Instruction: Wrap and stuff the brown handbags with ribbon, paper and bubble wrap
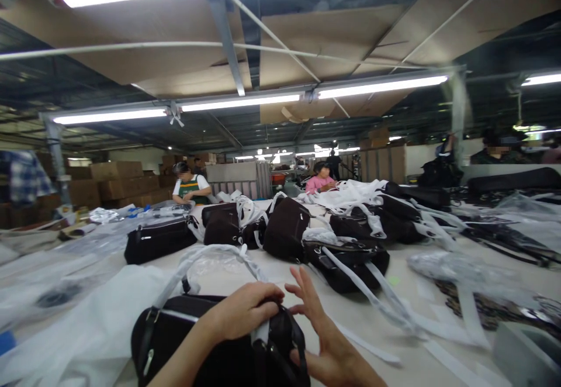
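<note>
A black handbag [184, 346] lies in front of me at the bottom of the view. Its handle, wrapped in white material [210, 251], arches up behind it. My left hand [249, 311] reaches across the bag, fingers curled closed on its top near the right end. Beside that end is my right hand [318, 328], fingers spread and thumb against the bag's side. The bag's lower part is cut off by the frame, and my left forearm covers some of its front.
Several dark bags, including one at the left [160, 239] and one with white-wrapped straps [346, 261], lie across the table. White plastic sheeting [109, 317] spreads at left. A grey box-like object [526, 352] stands at lower right. Two people [191, 188] work across the table.
</note>
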### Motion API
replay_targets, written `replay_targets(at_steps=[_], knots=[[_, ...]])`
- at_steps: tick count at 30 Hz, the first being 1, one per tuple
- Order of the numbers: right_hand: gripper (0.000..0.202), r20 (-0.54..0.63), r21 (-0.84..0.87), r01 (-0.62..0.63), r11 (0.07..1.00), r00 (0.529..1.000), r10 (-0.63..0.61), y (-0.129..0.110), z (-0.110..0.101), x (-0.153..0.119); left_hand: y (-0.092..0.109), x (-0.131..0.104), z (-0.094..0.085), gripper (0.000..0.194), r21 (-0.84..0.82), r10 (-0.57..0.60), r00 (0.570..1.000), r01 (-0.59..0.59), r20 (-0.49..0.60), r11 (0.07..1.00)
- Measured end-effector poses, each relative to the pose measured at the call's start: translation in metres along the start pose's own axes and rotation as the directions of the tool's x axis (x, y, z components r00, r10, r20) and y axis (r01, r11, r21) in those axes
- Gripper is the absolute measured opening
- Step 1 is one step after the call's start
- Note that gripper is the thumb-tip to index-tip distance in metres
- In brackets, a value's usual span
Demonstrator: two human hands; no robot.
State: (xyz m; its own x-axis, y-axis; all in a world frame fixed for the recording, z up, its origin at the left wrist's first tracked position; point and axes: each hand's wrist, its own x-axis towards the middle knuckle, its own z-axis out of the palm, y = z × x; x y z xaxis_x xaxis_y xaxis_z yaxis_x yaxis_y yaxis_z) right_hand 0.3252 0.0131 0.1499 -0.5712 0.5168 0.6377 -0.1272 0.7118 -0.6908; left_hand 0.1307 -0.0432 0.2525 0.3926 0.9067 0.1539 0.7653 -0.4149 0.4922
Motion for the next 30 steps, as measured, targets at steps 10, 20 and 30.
replay_targets(at_steps=[10, 20, 30], knots=[[0.015, 0.156, -0.117, 0.124, 0.985, 0.982, -0.105, -0.046, -0.049, 0.045, -0.007, 0.019, 0.019, 0.024, -0.186, -0.109, 0.991, 0.094, -0.073, 0.978], [0.020, 0.081, 0.096, -0.191, 0.977, 0.980, 0.184, -0.017, -0.059, 0.050, 0.001, -0.009, 0.026, 0.045, -0.432, -0.133, 0.991, 0.120, -0.002, 0.894], [0.007, 0.395, 0.278, -0.369, 0.887, 0.885, 0.245, -0.038, -0.090, 0.030, -0.015, -0.015, 0.036, 0.061, -0.345, -0.031, 0.999, 0.018, -0.034, 0.938]])
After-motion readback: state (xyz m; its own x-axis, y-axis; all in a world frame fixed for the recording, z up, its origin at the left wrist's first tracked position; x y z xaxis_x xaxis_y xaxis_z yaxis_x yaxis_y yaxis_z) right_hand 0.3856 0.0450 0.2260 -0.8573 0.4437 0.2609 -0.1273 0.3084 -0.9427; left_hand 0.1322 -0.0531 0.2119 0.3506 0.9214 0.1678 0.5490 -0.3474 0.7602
